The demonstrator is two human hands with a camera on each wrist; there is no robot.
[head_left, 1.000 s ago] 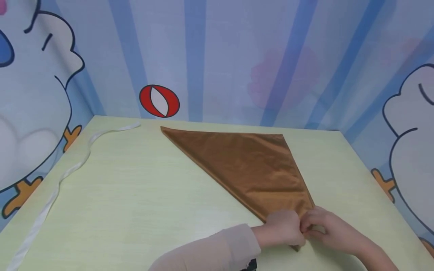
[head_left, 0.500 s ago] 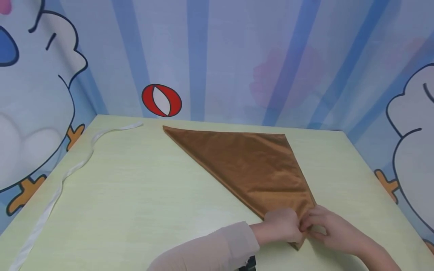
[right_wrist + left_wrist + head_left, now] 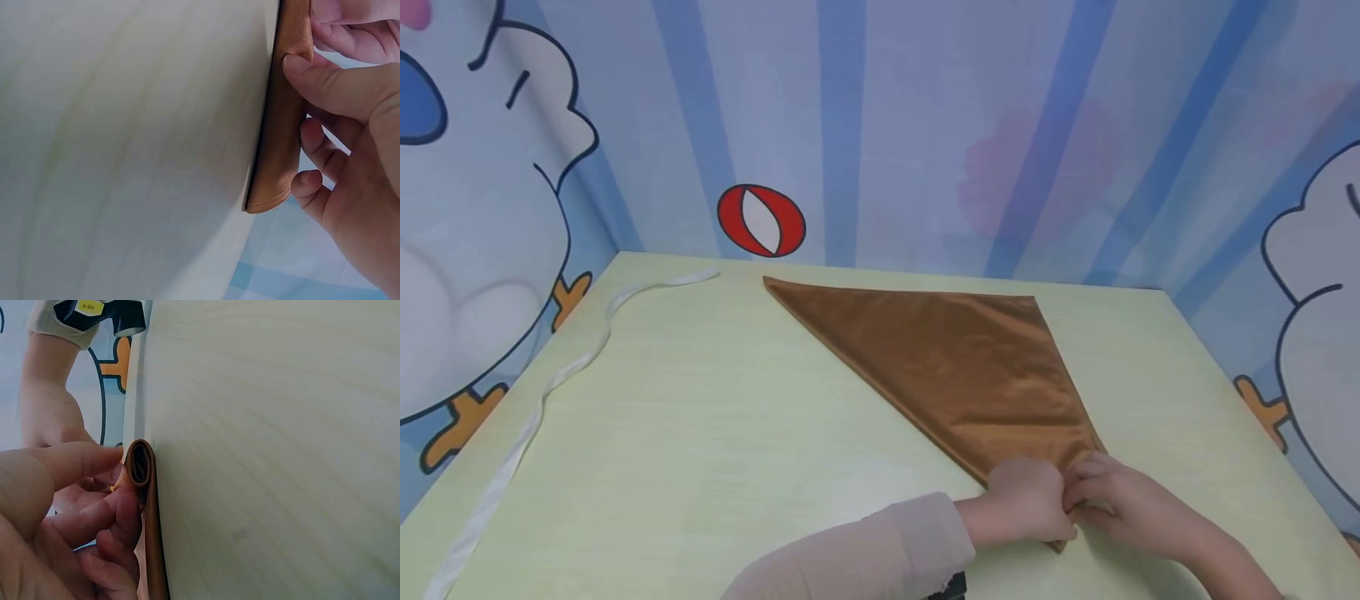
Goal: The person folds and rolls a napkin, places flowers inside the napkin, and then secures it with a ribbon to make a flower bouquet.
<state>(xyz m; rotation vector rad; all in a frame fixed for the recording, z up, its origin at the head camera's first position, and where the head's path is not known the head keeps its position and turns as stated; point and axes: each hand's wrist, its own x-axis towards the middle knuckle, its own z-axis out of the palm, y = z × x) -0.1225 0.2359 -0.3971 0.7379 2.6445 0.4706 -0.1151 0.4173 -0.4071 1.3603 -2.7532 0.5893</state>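
Observation:
A brown satin-like cloth (image 3: 947,358) lies on the table, folded to a roughly triangular shape with a long diagonal edge on its left. Both hands are at its near corner, side by side. With thumb and fingers, my left hand (image 3: 1026,500) pinches the corner; the left wrist view shows a small tight roll (image 3: 140,464) of cloth there, seen end-on. My right hand (image 3: 1135,504) pinches the same rolled edge just to the right, thumb on the brown strip (image 3: 281,125) in the right wrist view. A small tip of cloth shows below the left hand.
A white ribbon (image 3: 576,365) runs in a wavy line along the left side of the pale table (image 3: 715,433). Printed curtains (image 3: 910,125) with cartoon figures stand along the back and both sides.
The head view has drifted slightly, so the table sits a little farther right in it. Both hands keep hold of the cloth's near corner, with only small finger movements.

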